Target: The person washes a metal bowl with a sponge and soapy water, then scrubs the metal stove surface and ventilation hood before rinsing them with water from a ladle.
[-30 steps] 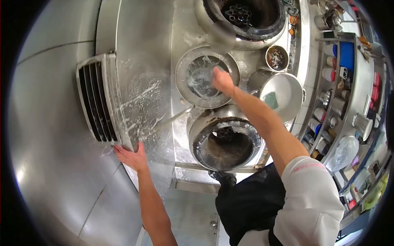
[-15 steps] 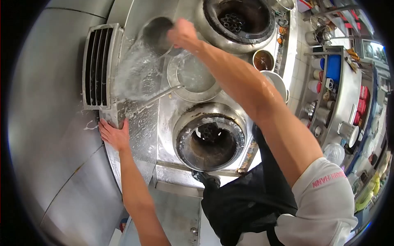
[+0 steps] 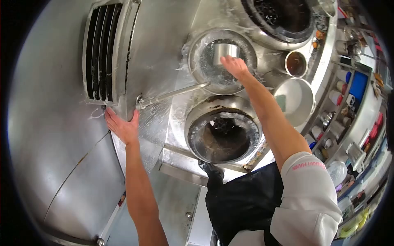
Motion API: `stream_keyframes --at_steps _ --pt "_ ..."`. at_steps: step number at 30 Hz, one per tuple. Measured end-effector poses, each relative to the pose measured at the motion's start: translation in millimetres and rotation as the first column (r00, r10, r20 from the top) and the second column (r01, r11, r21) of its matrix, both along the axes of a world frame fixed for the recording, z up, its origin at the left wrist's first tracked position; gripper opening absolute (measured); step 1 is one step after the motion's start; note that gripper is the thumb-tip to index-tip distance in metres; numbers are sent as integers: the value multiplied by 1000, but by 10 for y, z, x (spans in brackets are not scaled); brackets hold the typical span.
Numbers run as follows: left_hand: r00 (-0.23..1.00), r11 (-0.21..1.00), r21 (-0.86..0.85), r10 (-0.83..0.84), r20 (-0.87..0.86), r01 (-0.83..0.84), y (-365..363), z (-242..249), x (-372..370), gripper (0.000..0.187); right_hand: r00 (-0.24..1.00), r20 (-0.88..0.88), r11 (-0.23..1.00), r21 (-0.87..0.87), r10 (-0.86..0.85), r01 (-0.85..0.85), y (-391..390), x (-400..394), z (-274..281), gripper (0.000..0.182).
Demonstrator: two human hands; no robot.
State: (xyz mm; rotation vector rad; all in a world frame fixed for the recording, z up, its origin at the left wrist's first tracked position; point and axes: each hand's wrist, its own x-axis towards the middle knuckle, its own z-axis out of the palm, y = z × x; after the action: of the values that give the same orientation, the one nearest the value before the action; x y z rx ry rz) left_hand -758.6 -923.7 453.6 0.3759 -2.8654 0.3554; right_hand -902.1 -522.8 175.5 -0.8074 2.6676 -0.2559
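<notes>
My right hand point(image 3: 235, 67) is closed on the rim or side of a shiny metal pot point(image 3: 227, 50), which dips into the round water basin point(image 3: 196, 48). Its exact grip is partly hidden by the fingers. The water there is churned and bubbly. My left hand point(image 3: 125, 128) lies with fingers spread on the steel ledge point(image 3: 119, 153), just below the black-slatted vent point(image 3: 100, 53). Between the hands, a metal spout point(image 3: 174, 94) reaches from the wet steel backsplash point(image 3: 158, 53) to the basin's edge.
A wok burner point(image 3: 223, 135) sits nearest my body, another burner point(image 3: 283, 18) farther off. To the right are a small pot of brown liquid point(image 3: 296, 64) and a large pale pot point(image 3: 301, 100) with something green inside. Crowded shelves point(image 3: 342, 108) stand beyond.
My right hand has brought the pot from beside the backsplash, where water was splashing, down into the basin. My left hand stays on the ledge. The view has shifted.
</notes>
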Motion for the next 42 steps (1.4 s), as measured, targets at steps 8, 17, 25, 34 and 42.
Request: stream_keyframes --at_steps 8,17,25,34,42 --pt "1000 1000 7 21 -13 -21 28 4 16 106 857 143 819 -252 -495 516 -40 299 -412 24" --pt "986 940 340 35 -163 22 -210 74 172 83 475 778 313 -368 -412 875 1075 257 2273 25" --pt "988 683 730 106 -111 8 90 435 17 31 726 634 692 -399 -266 602 544 258 4181 10" --pt "978 298 945 192 83 -138 156 431 -48 47 861 484 748 -627 154 218 -1011 494 3870 11" --pt "997 900 433 -7 -77 40 -457 16 911 55 737 630 704 -406 -245 582 -2318 931 4265 20"
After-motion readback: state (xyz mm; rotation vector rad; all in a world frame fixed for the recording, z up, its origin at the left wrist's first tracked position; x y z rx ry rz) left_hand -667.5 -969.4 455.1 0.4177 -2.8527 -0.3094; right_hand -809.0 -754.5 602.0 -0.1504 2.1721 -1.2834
